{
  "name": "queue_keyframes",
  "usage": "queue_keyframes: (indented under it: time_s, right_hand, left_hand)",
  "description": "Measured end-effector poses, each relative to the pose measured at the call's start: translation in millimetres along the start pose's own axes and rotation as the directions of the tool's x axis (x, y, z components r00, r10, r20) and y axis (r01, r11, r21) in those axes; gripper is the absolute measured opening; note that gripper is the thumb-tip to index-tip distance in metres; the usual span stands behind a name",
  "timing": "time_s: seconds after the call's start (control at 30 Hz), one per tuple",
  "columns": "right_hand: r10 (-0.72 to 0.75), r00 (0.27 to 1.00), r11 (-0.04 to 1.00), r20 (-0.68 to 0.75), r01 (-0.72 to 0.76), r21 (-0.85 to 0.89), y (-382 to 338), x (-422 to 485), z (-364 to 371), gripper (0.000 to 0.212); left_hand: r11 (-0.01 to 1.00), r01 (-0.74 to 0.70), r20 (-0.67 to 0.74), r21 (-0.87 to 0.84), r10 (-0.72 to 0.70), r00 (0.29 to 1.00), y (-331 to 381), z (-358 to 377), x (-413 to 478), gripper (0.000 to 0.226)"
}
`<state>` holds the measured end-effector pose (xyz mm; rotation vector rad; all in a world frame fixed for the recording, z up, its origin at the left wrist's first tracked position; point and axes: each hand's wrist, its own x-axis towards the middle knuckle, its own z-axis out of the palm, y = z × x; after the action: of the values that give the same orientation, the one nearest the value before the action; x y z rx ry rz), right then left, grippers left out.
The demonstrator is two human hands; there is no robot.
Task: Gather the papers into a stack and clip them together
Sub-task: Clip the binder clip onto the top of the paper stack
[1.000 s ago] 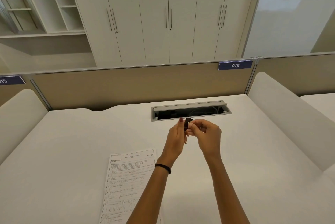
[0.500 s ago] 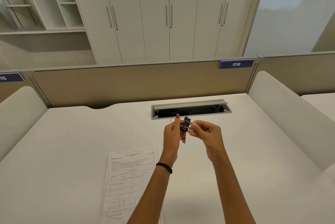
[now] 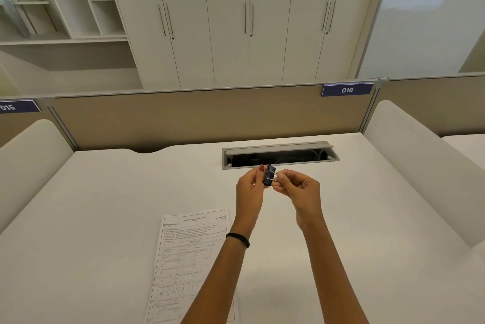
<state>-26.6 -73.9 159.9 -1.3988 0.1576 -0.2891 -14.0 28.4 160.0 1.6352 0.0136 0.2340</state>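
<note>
The papers (image 3: 193, 266) lie in one neat pile on the desk (image 3: 78, 218), so I think the stacking is done and only the clipping is left. The black clip (image 3: 269, 175) is up in the air, past the top of the papers and well apart from them. The left hand (image 3: 249, 190) pinches the clip's body and the right hand (image 3: 298, 190) pinches its wire handle.

desk (image 3: 78, 218) bare both sides; papers (image 3: 189, 258) near-left; open cable tray (image 3: 278, 157) behind.
</note>
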Motion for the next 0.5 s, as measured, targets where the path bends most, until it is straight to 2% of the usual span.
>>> queue_keyframes:
  time_s: [0.2, 0.3, 0.5]
  right_hand:
    - [-0.069, 0.997, 0.992, 0.023, 0.071, -0.103, 3.5, -2.8, 5.4, 0.008]
    - [-0.097, 0.994, 0.985, 0.055, 0.104, -0.139, 7.8, -5.4, 11.9, 0.009]
    - [-0.113, 0.992, 0.98, 0.053, 0.12, -0.16, 15.0, -4.0, 19.3, 0.008]
  left_hand:
    - [0.996, 0.078, -0.004, -0.037, -0.078, 0.997, 1.6, -2.8, -2.0, 0.033]
    - [0.998, 0.048, 0.023, 0.031, -0.049, 0.999, -0.2, -4.1, -3.1, 0.023]
    - [0.999, 0.05, -0.024, 0.015, -0.05, 0.998, -6.4, -10.5, -1.5, 0.024]
